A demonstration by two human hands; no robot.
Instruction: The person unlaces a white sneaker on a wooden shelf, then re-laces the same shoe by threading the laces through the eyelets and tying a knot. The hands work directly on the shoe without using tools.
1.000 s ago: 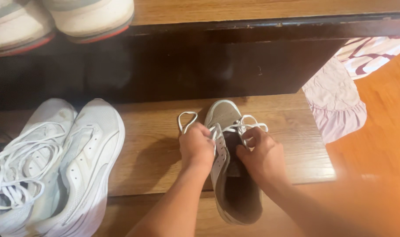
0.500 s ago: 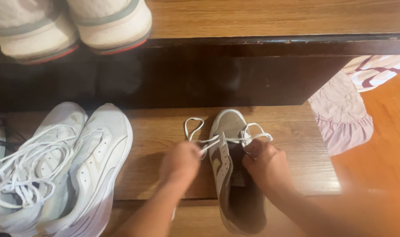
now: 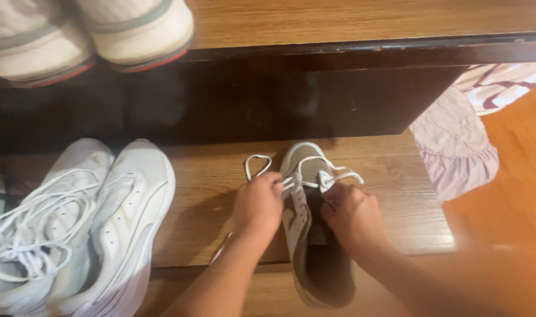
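A small grey-brown sneaker [image 3: 315, 258] with white trim stands toe-away on a wooden step [image 3: 203, 176]. Its white laces [image 3: 257, 165] form loops on both sides of the tongue. My left hand [image 3: 257, 203] pinches the left lace loop just beside the shoe. On the shoe's right edge my right hand [image 3: 351, 216] grips the right lace loop [image 3: 344, 175], fingers curled over the opening.
A pair of white sneakers [image 3: 74, 229] with loose laces lies at the left on the same step. Another pair of pale shoes [image 3: 91, 35] sits on the higher step [image 3: 368, 20] above a dark riser. Pink frilled cloth [image 3: 456, 147] lies at right on the orange floor.
My left hand moved back in toward the shoe after pulling the lace outward. The right hand stayed on the shoe's right side, and the lace loops shortened.
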